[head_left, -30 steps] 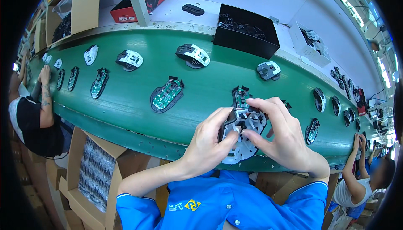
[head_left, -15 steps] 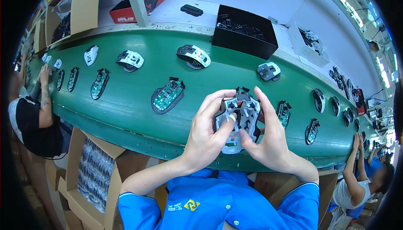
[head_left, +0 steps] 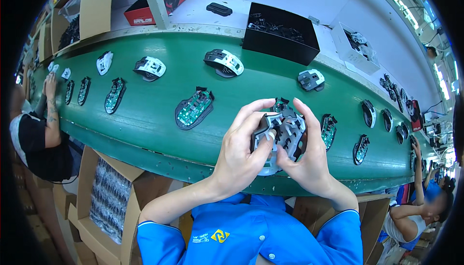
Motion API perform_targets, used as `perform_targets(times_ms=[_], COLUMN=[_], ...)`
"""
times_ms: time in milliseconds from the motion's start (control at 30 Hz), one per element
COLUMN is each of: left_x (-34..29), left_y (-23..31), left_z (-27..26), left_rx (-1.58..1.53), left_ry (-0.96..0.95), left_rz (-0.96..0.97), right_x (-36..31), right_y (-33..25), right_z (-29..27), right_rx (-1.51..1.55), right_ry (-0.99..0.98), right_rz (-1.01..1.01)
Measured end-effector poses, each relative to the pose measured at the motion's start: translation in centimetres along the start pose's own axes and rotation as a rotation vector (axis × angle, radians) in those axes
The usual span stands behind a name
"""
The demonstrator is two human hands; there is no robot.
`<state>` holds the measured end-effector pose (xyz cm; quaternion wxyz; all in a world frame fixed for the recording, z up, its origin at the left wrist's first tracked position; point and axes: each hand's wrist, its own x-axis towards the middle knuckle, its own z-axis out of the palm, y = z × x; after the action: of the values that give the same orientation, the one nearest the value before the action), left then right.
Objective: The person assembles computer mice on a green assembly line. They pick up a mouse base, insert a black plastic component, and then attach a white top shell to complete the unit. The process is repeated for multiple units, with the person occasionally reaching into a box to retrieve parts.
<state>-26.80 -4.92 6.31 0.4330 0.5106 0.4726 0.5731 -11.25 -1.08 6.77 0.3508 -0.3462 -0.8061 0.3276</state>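
Left hand (head_left: 236,150), right hand (head_left: 309,162): both grips clasp one mouse shell (head_left: 291,137), inside showing; circuit board (head_left: 328,130) just right.

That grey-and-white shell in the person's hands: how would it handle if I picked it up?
The shell would probably feel light for its size, as its inside looks hollow. It seems stiff, keeping a moulded shape between the left hand and right hand. Its small inner projections look thin, so might be fragile.
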Motion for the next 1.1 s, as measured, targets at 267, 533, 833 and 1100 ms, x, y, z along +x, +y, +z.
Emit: perform_targets(times_ms=[267, 533, 833, 1100], left_x=[0.0, -1.4, -1.5, -1.4], left_y=[-0.1, 0.0, -0.2, -0.5], left_z=[-0.4, 0.0, 0.0, -0.2], left_rx=[0.183, 0.263, 0.284, 0.297], left_ry=[-0.072, 0.0, 0.041, 0.043], left_rz=[0.159, 0.129, 0.156, 0.168], right_x=[0.5, 0.2, 0.3, 0.3], right_y=[0.4, -0.1, -0.5, -0.2], right_z=[-0.8, -0.3, 0.4, 0.9], right_rx=[0.201, 0.23, 0.216, 0.271], right_ry=[0.043, 0.071, 0.087, 0.1], right_rz=[0.031, 0.003, -0.004, 0.027])
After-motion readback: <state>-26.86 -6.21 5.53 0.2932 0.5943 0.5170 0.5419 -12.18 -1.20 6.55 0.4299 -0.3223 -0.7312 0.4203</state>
